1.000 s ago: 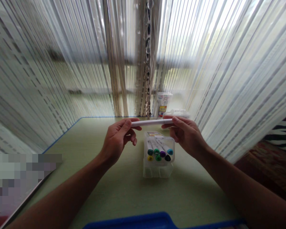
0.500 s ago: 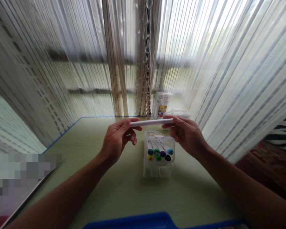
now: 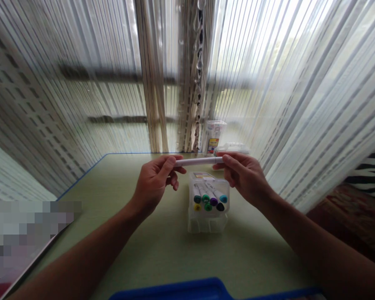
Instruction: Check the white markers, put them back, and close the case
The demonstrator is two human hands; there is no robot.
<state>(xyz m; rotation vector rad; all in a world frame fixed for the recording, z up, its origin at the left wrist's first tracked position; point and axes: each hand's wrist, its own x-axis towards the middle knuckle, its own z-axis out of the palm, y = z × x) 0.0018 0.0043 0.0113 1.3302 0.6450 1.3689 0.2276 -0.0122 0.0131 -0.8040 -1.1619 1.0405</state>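
Observation:
A white marker (image 3: 199,161) is held nearly level in the air between my two hands. My left hand (image 3: 156,179) pinches its left end between thumb and fingers, the lower fingers curled loosely. At the other end, my right hand (image 3: 245,173) has closed its thumb and fingers on the marker, hiding that tip. Below and just behind the marker sits a clear plastic case (image 3: 208,223) on the table. Several markers (image 3: 208,199) lie in it with their coloured ends, teal, green, purple, blue, yellow and black, facing me.
The pale green table (image 3: 106,187) has a blue edge. At its back stand a clear upright box (image 3: 214,137) with a label and another clear container (image 3: 233,148). A blue tray-like object (image 3: 175,289) lies at the near edge. String curtains (image 3: 112,100) hang behind.
My hands have come slightly closer together along the marker, and less of it shows between them. The case of markers stays in place.

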